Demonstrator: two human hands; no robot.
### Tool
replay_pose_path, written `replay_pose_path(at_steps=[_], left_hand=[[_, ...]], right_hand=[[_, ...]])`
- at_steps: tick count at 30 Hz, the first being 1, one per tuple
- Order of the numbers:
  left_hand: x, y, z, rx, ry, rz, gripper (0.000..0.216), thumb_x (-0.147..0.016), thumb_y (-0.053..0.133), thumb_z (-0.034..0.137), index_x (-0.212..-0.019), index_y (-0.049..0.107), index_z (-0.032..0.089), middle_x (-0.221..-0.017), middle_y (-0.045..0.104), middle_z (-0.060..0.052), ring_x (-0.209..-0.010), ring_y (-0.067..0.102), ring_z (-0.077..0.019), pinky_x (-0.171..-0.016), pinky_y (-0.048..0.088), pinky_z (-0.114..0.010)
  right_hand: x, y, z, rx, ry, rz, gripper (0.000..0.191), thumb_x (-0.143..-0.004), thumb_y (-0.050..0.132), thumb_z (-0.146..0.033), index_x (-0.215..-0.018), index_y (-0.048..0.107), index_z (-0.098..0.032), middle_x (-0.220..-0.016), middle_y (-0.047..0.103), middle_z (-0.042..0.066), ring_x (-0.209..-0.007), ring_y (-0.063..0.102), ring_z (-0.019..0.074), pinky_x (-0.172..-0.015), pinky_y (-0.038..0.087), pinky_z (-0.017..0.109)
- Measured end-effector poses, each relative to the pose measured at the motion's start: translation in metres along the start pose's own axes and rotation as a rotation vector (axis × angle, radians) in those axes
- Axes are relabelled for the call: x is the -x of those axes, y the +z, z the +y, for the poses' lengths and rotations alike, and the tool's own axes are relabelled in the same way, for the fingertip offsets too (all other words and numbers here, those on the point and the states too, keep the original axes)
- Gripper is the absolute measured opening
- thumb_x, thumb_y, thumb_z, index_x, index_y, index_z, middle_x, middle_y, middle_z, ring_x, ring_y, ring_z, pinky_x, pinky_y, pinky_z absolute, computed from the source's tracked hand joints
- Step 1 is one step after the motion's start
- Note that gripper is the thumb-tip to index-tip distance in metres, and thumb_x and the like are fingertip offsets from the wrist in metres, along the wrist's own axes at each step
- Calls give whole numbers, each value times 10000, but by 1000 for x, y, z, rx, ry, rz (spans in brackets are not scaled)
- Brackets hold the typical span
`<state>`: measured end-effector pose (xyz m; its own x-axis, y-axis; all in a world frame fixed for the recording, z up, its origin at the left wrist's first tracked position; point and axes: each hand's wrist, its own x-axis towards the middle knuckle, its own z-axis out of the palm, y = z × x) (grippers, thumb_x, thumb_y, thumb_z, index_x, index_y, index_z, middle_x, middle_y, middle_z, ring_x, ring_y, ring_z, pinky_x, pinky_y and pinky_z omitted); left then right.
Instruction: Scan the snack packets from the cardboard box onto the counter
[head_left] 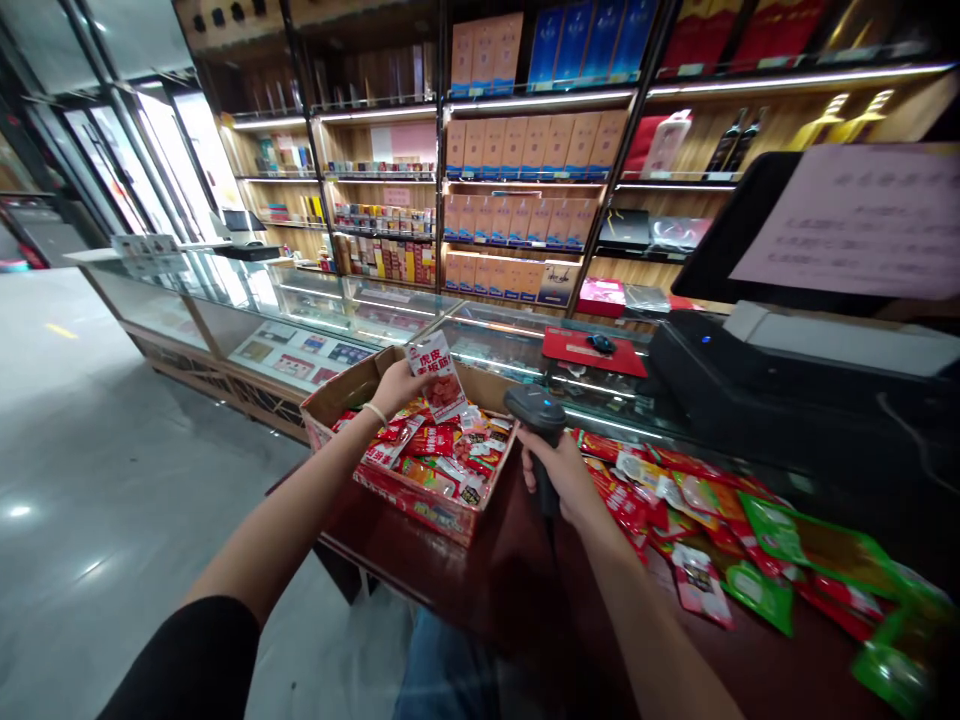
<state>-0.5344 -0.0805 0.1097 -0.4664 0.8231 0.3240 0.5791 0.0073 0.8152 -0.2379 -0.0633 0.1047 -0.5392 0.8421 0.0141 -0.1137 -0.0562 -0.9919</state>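
My left hand pinches a white and red snack packet by its edge, holding it up above an open cardboard box. Many red, white and orange snack packets fill that box. In my right hand is a black barcode scanner, gripped by its handle beside the box's right side, its head pointing away from me. A heap of loose packets, mostly red with some green, lies on the dark table to the right of my right hand.
The dark red table carries the box and heap. Behind it run glass display counters, with a red mat and a mouse on top. A monitor with a paper sheet stands at right. Stocked shelves line the wall.
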Motion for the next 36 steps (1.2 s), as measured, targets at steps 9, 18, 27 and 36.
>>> replay_pose_path(at_steps=[9, 18, 27, 36], left_hand=[[82, 47, 89, 920, -182, 5, 378, -581, 809, 356, -847, 639, 147, -813, 691, -31, -696, 632, -140, -635, 527, -268], [157, 129, 139, 1257, -114, -56, 142, -722, 648, 232, -786, 527, 193, -740, 597, 24, -727, 585, -107, -721, 480, -241], [178, 210, 133, 1439, -363, -446, 161, -919, 428, 202, -789, 522, 187, -620, 408, 27, -487, 367, -83, -521, 372, -221], [153, 223, 118, 1348, -330, -400, 125, -914, 470, 278, -863, 559, 207, -630, 419, 13, -503, 363, -102, -573, 395, -259]], right_hand=[[84, -48, -1, -24, -55, 112, 354, -754, 702, -477, -673, 533, -177, -494, 518, -48, -339, 464, 88, -323, 382, 207], [153, -103, -8, 54, -121, 284, 378, -768, 678, -485, -601, 526, -183, -478, 516, -35, -351, 464, 98, -349, 395, 223], [196, -131, -2, 104, -63, 289, 350, -735, 703, -496, -717, 557, -179, -497, 527, -53, -336, 460, 91, -339, 380, 214], [228, -149, 21, 285, 91, 198, 580, -768, 685, -468, -1204, 428, -185, -467, 512, -107, -314, 445, 108, -324, 348, 198]])
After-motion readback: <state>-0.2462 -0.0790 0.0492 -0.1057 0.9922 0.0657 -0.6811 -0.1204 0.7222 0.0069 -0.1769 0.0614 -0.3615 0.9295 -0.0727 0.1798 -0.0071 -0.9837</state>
